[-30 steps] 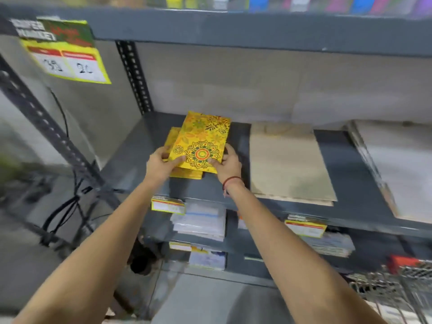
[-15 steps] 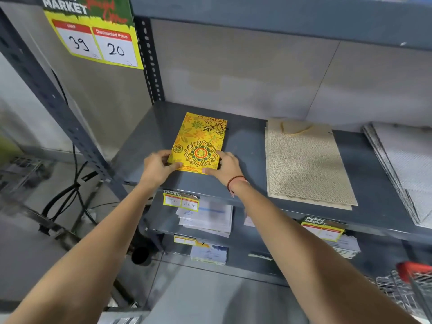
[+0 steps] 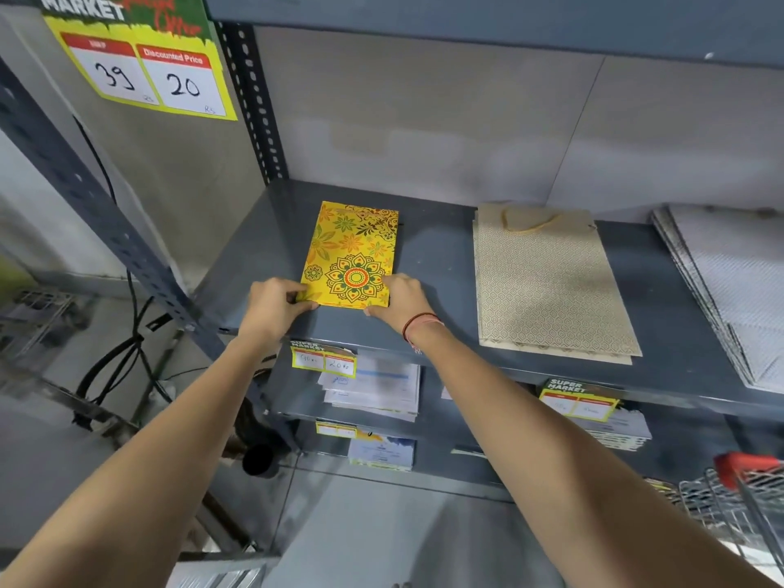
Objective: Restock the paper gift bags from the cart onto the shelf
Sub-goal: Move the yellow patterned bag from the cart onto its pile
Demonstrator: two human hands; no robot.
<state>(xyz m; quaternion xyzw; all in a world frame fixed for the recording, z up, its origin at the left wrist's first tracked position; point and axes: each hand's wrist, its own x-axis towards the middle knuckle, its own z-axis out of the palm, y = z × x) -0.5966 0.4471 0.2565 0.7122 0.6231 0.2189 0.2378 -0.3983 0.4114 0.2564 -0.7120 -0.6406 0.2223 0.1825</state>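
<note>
Yellow floral gift bags (image 3: 352, 252): flat on grey shelf (image 3: 437, 265), near front edge. Left hand (image 3: 271, 305) pinches the near-left corner; right hand (image 3: 401, 301), fingers curled, grips the near-right corner. Beige patterned bags (image 3: 547, 282): right of the right hand's fingers, apart.

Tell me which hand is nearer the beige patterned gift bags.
Right. The right hand rests on the yellow bags' near right corner, on the side facing the beige patterned gift bags; the left hand holds the far, left corner.

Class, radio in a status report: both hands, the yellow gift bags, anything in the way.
Left hand and right hand grip the near corners of the yellow gift bags. Bags flat on grey shelf. Beige bag stack lies apart, not blocking.
</note>
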